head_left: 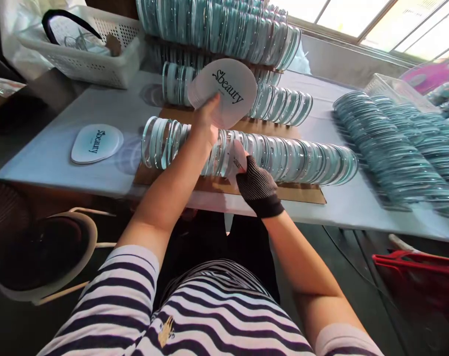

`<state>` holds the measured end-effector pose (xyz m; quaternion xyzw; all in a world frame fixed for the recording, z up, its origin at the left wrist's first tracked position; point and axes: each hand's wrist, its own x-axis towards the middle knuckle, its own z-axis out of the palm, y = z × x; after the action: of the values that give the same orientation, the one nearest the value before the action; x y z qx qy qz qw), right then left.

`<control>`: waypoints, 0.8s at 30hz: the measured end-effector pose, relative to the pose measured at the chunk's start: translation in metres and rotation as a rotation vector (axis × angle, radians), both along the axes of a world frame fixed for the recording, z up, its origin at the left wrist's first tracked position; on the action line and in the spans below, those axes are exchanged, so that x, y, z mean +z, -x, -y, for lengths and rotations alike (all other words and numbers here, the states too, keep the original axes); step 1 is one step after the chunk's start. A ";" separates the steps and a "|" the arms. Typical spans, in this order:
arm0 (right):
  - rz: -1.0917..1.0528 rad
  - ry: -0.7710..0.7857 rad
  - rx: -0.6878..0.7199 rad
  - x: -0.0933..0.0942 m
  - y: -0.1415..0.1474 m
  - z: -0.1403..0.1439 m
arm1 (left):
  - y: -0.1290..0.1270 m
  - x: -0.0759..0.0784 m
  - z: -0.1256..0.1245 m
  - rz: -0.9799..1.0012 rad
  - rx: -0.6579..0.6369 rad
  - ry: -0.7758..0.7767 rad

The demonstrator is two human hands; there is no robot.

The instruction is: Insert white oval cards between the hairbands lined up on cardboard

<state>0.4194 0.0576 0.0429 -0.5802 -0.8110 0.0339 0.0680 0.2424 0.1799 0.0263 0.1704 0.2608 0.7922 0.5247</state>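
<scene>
1. Left hand (pixel 205 121) – bare, raised over the counter (pixel 54 153), fingers pinched on a stack of round white cards (pixel 227 91) printed "Sbeauty".
2. Right hand (pixel 256 185) – in a dark knit glove, closed on a single card (pixel 236 160), held at the front row of clear round cases (pixel 283 160) that stand on edge on a strip of cardboard (pixel 302 193).
3. Risk, as I judge it: the cases lean on one another, so a nudge from the gloved hand could topple the row. The glove may dull the grip, and the card could slip or crease.
4. The fanned cards in the left hand could slide out, since only the fingertips hold them.
5. Surface: pale, smooth counter. A second pile of cards (pixel 96 143) lies flat at the left; more rows of cases behind and to the right, the right ones blurred.
6. Room: white plastic basket (pixel 87 64) at back left, bright window (pixel 357 20) behind, red crate (pixel 420 277) low on the right.
</scene>
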 end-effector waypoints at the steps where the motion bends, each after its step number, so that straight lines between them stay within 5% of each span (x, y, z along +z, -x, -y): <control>1: -0.019 0.002 0.030 0.000 0.003 -0.006 | 0.000 0.002 0.002 0.006 -0.001 0.006; 10: -0.190 -0.106 0.016 -0.001 -0.002 -0.021 | -0.006 0.009 0.005 -0.021 0.037 0.059; 18: 0.128 0.025 0.169 0.000 0.013 -0.037 | -0.001 0.003 -0.004 0.032 0.029 0.075; 24: 0.197 -0.303 0.269 0.006 0.002 -0.034 | -0.002 -0.001 -0.004 0.005 0.068 0.073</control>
<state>0.4174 0.0914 0.0489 -0.4504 -0.8796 -0.1364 0.0695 0.2447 0.1841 0.0258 0.1402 0.2937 0.8001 0.5040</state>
